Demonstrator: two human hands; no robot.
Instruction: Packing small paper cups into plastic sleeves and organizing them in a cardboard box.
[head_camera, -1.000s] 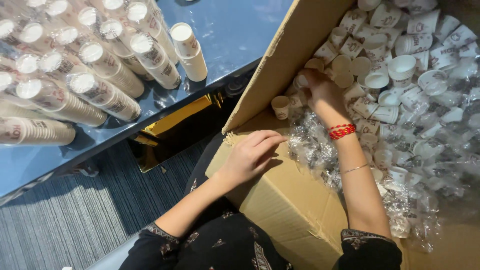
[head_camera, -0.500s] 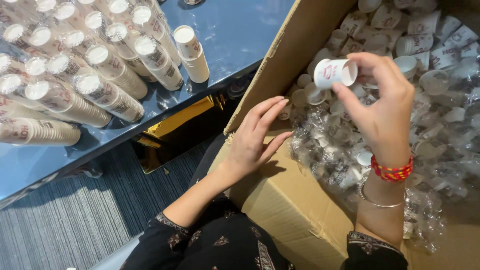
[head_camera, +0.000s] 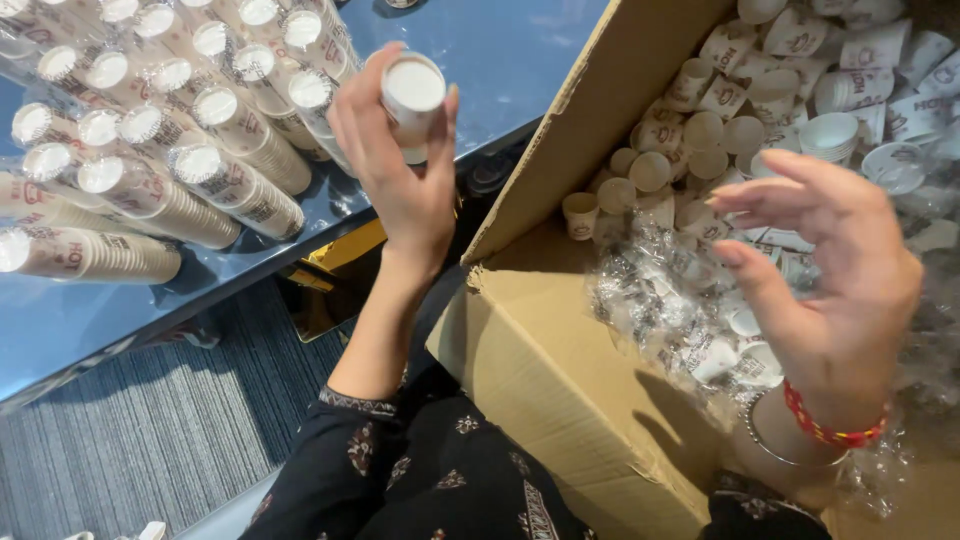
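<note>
My left hand (head_camera: 395, 190) is raised over the edge of the blue table (head_camera: 520, 60), fingers wrapped around a white paper cup stack (head_camera: 413, 90) seen bottom-on. Over the open cardboard box (head_camera: 540, 360), my right hand (head_camera: 830, 270) hovers with fingers spread and nothing in it; a red bracelet and a thin bangle circle its wrist. Below that hand lies crumpled clear plastic wrap (head_camera: 680, 310). Many loose printed paper cups (head_camera: 700, 130) fill the far part of the box.
Several long stacks of paper cups (head_camera: 200, 170) lie side by side on the blue table at the left. A box flap (head_camera: 600, 110) stands up between table and box. Grey striped carpet (head_camera: 120, 450) shows below the table edge.
My right hand held a cup above the box; it now holds nothing and has dropped lower. My left hand left the box edge, rose toward the table and closed on the cup stack.
</note>
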